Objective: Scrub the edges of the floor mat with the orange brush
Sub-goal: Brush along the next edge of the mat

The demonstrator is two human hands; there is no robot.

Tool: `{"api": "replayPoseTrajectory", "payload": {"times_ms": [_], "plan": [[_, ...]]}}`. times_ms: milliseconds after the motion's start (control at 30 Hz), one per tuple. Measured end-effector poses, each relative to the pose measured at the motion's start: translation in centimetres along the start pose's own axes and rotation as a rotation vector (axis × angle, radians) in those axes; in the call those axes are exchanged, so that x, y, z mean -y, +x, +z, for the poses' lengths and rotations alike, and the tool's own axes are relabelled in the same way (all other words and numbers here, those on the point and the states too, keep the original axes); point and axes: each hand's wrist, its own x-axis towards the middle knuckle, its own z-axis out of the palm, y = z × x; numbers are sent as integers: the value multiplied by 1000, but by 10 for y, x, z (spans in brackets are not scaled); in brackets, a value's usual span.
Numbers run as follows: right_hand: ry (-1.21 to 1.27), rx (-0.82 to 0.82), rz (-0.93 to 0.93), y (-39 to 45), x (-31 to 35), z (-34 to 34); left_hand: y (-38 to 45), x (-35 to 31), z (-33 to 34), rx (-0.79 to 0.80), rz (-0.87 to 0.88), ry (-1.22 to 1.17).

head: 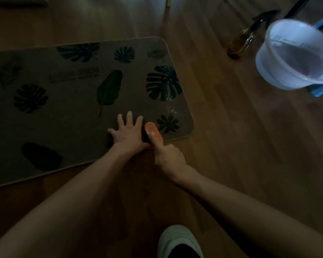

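We see a flat, leaf-printed floor mat [78,101] with rounded corners on glossy wood. Our left hand [128,134] presses it, fingers splayed; just beside, our right hand [169,156] grips the orange brush [154,134] at the near edge.

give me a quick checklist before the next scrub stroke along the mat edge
1. Brush in grip: ok. The right hand is closed on the orange brush, index finger along its back.
2. Brush at the edge: ok. It lies on the floor mat by the near edge, close to the right corner.
3. Mat held down: ok. The left hand is spread flat on the mat just beside the brush.
4. Fingers clear of the stroke: not ok. The left hand sits right against the brush.
5. Water on hand: ok. A plastic tub holding water stands to the right.
6. Bristles wet: cannot tell.
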Motion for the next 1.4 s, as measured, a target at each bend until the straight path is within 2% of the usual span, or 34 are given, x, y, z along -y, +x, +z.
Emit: {"api": "replayPoseTrajectory", "payload": {"times_ms": [133, 267, 333, 433, 533, 667, 800, 967, 1200, 1300, 1400], "plan": [[-55, 8, 4, 6, -24, -22, 0, 1, 0, -7, -12, 7], [-76, -96, 272, 3, -70, -49, -1, 2, -2, 23, -8, 19], [-55, -124, 342, 0, -79, -54, -1, 5, -5, 41, 4, 35], [27, -131, 265, -2, -61, -47, -3, 11, -7, 65, 19, 52], [46, -52, 143, 1, -17, -24, -6, 15, -6, 66, -45, 8], [-32, 34, -5, 15, 29, -2, -9, 28, -3, 31, -83, -84], [-85, 22, -10, 18, 15, -12, -12, 43, -5, 33, -60, -50], [2, -91, 236, 11, -26, -31, -21, 70, -15, 47, -119, -84], [16, -39, 14, 20, 36, -1, -26, 79, -12, 54, -137, -71], [1, 22, -169, 25, 63, 11, -24, 79, -11, 37, -129, -69], [-59, 19, -189, 30, 64, 11, -24, 81, -13, 20, -160, -116]]}}
